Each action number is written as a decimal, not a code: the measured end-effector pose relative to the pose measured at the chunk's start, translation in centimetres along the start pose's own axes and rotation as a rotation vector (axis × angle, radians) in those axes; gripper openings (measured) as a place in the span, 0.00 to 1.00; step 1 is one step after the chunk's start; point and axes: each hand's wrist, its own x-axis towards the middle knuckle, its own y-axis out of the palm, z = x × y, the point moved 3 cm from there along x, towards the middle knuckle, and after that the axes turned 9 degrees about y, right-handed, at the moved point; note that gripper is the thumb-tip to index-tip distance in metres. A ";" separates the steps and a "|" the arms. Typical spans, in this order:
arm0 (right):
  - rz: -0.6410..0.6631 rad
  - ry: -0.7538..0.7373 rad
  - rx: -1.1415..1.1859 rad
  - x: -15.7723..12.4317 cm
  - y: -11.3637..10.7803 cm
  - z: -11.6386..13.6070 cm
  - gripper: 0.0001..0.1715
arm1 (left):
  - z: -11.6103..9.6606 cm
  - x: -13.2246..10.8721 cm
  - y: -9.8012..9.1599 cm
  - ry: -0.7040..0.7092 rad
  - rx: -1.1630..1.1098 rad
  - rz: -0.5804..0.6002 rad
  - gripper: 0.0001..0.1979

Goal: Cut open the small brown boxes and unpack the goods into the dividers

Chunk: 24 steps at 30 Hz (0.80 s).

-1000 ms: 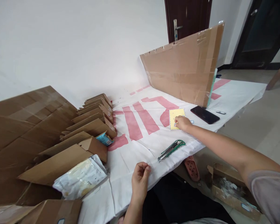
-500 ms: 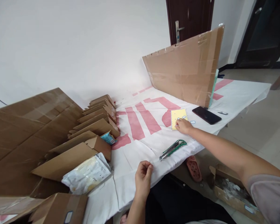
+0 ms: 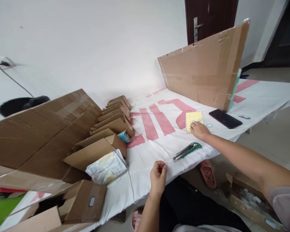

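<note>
My 2 hands are working well apart. My right hand (image 3: 200,130) is resting its fingertips at the near part of a yellow sticker sheet (image 3: 192,117), which is lying flat on the white-and-red tablecloth (image 3: 154,149); the fingers are bunching together, and I cannot tell whether they are pinching a label. 2 small blue-edged labels are showing on the sheet just beyond my fingers, and 1 more label (image 3: 209,125) is lying on the cloth just beside it, toward the smartphone (image 3: 225,118). My left hand (image 3: 158,175) is hovering or resting at the table's near edge, fingers curling in toward the thumb; I cannot tell whether it is gripping anything. The sheet is lying beyond it and to its right, with a green utility knife (image 3: 188,151) sitting between.

The near edge is running slantwise past my left hand and the knife and passing under my right forearm. To the right of the sheet, the phone and a pen (image 3: 241,116) are bordering my reach. Beyond, a cardboard panel (image 3: 203,71) is standing upright. Bare cloth is stretching leftward from the sheet to a row of cardboard boxes (image 3: 118,124), where a printed pouch (image 3: 107,167) is leaning on the nearest.
</note>
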 end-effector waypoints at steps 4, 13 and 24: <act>0.002 -0.002 -0.006 0.0 0.0 0.0 0.12 | -0.1 -0.4 0.5 0.049 0.062 0.018 0.07; 0.027 0.009 -0.005 0.3 0.1 -0.3 0.12 | -5.8 -2.5 -6.1 0.314 0.285 -0.023 0.08; 0.073 0.023 0.020 1.0 0.7 -0.6 0.11 | -10.6 0.6 -38.9 -0.234 1.304 -0.566 0.20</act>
